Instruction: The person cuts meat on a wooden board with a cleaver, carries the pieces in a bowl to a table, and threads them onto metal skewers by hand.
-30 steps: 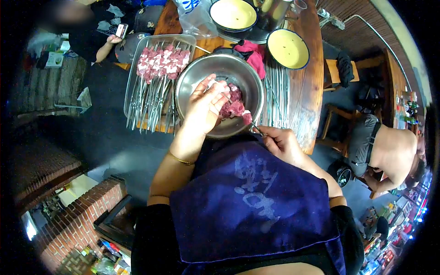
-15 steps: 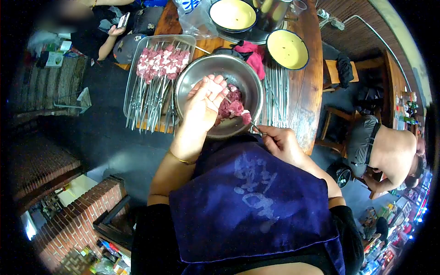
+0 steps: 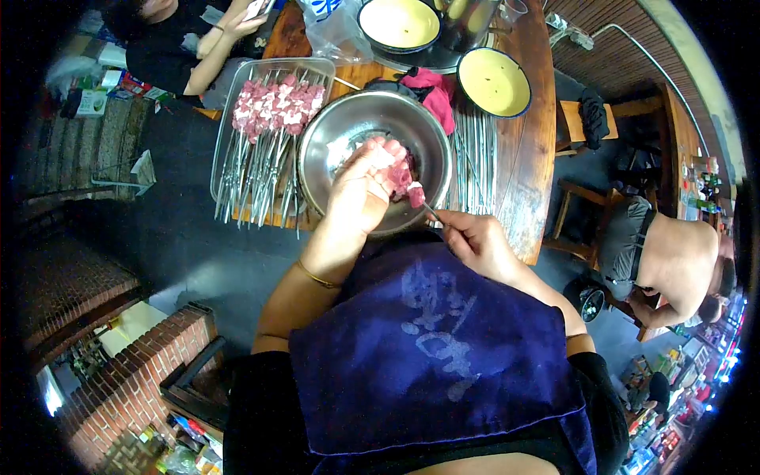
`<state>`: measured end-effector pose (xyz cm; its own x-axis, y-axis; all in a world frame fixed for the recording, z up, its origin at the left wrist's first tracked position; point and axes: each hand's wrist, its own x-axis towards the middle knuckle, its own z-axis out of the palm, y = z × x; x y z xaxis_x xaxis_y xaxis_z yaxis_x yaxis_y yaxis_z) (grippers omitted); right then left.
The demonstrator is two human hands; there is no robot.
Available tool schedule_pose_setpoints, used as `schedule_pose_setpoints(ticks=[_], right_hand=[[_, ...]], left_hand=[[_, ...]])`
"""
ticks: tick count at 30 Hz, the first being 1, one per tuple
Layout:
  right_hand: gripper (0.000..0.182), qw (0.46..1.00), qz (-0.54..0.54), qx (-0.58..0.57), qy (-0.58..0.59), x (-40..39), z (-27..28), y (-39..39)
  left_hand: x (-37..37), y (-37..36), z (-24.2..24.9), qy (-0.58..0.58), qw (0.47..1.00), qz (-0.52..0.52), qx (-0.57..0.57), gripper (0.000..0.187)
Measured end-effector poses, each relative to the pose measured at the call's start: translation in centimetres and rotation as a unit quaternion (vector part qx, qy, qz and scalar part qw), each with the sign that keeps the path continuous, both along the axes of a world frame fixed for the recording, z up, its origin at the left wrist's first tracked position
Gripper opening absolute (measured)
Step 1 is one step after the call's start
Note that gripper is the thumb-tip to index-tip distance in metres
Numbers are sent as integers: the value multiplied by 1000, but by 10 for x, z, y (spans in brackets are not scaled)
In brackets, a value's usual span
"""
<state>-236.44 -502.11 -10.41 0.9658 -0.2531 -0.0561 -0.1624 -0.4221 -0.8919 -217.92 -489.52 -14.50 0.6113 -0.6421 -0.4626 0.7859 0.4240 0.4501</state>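
Note:
A steel bowl at the table's near edge holds chunks of raw red meat. Inside it, my left hand is turned palm up, its fingers curled against a piece of meat. My right hand, at the bowl's near right rim, grips a thin metal skewer. One meat chunk sits on the skewer's tip, close to my left fingers. Left of the bowl, a clear plastic tray carries many finished meat skewers. Bare metal skewers lie in a bundle to the right.
Behind the bowl are a pink and black cloth, two yellow bowls and a plastic bag. A person with a phone sits at upper left. Another person bends over at the right, near wooden chairs.
My left hand has lowered deeper into the bowl, its fingers curling in at the meat. The skewer tip has shifted slightly left towards it. The seated person has leaned further into view.

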Motion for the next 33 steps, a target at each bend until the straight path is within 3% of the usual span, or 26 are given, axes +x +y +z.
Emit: schedule_pose_setpoints(ticks=[6,18,22,23,25,26,27,28,29,30,32,33], right_hand=[[27,991,-45,110,55,15,5,-1],[28,987,-38,140,72,16,4,-3],[29,984,-60,157,54,9,-12,-10],[29,977,-75,190,65,5,-12,-15],[29,966,-102,230,68,-3,-7,-24],[29,968,-113,211,75,-12,-10,-33],[28,964,-136,214,78,-20,-16,-40],[28,960,-160,217,81,-29,-24,-45],[27,955,-175,225,83,-38,-28,-50],[27,950,-189,234,85,-44,-31,-53],[27,944,-211,230,108,-52,-34,-52],[27,941,-217,234,111,-55,-35,-50]], left_hand=[[-15,-4,17,31,998,-40,-37,21],[-19,-5,10,18,995,-78,-58,18],[-31,-6,-4,-10,979,-194,-68,37],[-28,-2,-11,-100,955,-276,-52,39],[-13,15,-29,-273,898,-342,38,47],[7,26,-37,-417,822,-366,130,48],[25,37,-45,-460,779,-352,240,43],[49,50,-55,-563,657,-364,345,41],[58,51,-21,-712,460,-325,419,38],[71,56,-21,-741,387,-327,440,34],[89,61,-34,-782,308,-322,436,28],[91,58,-36,-774,304,-337,441,24]])
